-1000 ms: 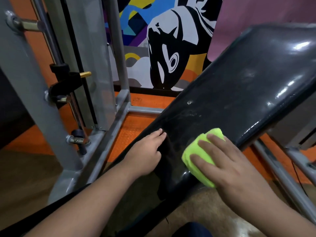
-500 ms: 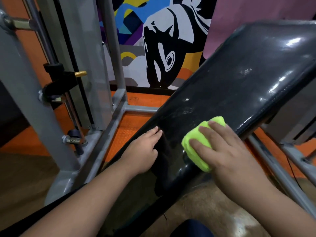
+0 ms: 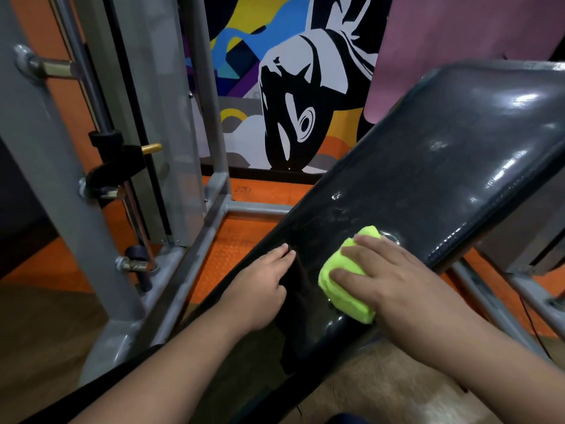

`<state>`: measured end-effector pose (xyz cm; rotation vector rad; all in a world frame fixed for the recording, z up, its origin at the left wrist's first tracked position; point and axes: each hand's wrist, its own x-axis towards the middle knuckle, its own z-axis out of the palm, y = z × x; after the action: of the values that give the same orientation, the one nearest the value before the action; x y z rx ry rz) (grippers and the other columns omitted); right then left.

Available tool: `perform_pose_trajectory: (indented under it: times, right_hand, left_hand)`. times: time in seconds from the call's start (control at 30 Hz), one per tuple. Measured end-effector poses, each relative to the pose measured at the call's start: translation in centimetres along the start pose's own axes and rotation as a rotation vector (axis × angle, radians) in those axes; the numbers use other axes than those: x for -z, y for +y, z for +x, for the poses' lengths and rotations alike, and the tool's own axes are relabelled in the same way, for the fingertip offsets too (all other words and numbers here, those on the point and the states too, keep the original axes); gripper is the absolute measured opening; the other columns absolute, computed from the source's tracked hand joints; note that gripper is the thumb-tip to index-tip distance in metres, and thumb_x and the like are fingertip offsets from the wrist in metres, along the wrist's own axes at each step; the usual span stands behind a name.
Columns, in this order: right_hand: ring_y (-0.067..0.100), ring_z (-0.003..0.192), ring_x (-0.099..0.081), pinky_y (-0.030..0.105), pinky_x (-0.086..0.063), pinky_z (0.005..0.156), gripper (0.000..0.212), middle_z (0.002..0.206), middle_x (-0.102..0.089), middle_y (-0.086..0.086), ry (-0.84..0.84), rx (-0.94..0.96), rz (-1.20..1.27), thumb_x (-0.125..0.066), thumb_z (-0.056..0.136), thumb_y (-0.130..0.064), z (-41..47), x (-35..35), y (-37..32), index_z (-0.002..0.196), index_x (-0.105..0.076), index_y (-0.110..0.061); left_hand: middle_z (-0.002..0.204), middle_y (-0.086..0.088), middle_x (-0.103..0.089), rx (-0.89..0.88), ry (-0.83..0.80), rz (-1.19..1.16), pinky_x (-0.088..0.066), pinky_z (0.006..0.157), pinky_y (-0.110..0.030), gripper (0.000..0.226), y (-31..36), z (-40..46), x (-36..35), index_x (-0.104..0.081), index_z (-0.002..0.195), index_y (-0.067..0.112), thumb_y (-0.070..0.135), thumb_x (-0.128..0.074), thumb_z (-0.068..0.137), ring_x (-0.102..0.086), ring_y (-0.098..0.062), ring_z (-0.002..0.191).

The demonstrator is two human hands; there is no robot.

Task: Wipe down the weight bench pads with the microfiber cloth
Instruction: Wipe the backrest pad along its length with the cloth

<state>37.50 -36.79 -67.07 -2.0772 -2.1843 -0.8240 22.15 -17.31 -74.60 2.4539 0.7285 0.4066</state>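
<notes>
Centrally, right hand (image 3: 394,280) pressing folded lime microfiber cloth (image 3: 345,286) with flat fingers onto lower end of inclined black bench pad (image 3: 428,185), left hand (image 3: 260,289) resting relaxed on pad's left edge, grey steel frame (image 3: 195,240) beside it.

I see a shiny black bench pad (image 3: 428,185) that slopes up toward the far right. On its near end lies a folded bright green cloth (image 3: 347,278). My right hand (image 3: 394,283) presses flat on the cloth. My left hand (image 3: 260,289) rests on the pad's left edge, just beside the cloth. Wet smears show on the pad just past the cloth. The pad sits above an orange floor mat (image 3: 244,237).
</notes>
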Motion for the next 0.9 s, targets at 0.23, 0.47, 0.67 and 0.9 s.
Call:
perform_pose_trajectory:
  times: [0.23,0.47,0.67,0.9]
  right_hand:
    - [0.04,0.131,-0.046,0.055,-0.041,0.107,0.053,0.132,-0.056,0.013,-0.118,0.081,-0.004,-0.073,0.069,-0.027,3.1,-2.1,-0.7,0.121,-0.063,-0.024]
    - [0.041,0.13,-0.047,0.056,-0.04,0.107,0.059,0.13,-0.059,0.018,-0.169,-0.046,-0.032,-0.082,0.061,-0.023,6.6,-2.1,-1.6,0.117,-0.065,-0.021]
    - [0.038,0.129,-0.049,0.05,-0.042,0.104,0.055,0.13,-0.06,0.014,-0.159,-0.074,-0.048,-0.078,0.065,-0.02,7.1,-1.5,0.2,0.119,-0.064,-0.024]
    - [0.037,0.133,-0.045,0.049,-0.04,0.109,0.056,0.134,-0.056,0.013,-0.215,0.011,-0.014,-0.075,0.069,-0.017,7.4,-2.1,-0.1,0.122,-0.06,-0.026]
  left_hand:
    - [0.161,0.021,-0.013,-0.021,0.004,0.007,-0.019,0.121,-0.029,0.075,-0.5,0.2,0.2,-0.026,0.153,0.036,0.006,-0.047,0.088,-0.012,-0.003,0.148]
    - [0.16,0.023,-0.017,-0.041,0.015,-0.028,-0.025,0.119,-0.03,0.078,-1.0,0.4,0.2,-0.027,0.152,0.041,0.006,-0.045,0.085,-0.018,-0.002,0.146]
    - [0.16,0.021,-0.021,-0.05,0.046,-0.039,-0.02,0.119,-0.024,0.071,-1.2,0.5,0.3,-0.035,0.151,0.033,0.007,-0.044,0.085,-0.019,-0.001,0.146]
    - [0.155,0.009,-0.034,-0.02,0.136,0.012,-0.024,0.116,-0.024,0.059,-2.0,0.4,1.0,-0.046,0.145,0.021,0.009,-0.045,0.087,-0.03,-0.011,0.142]
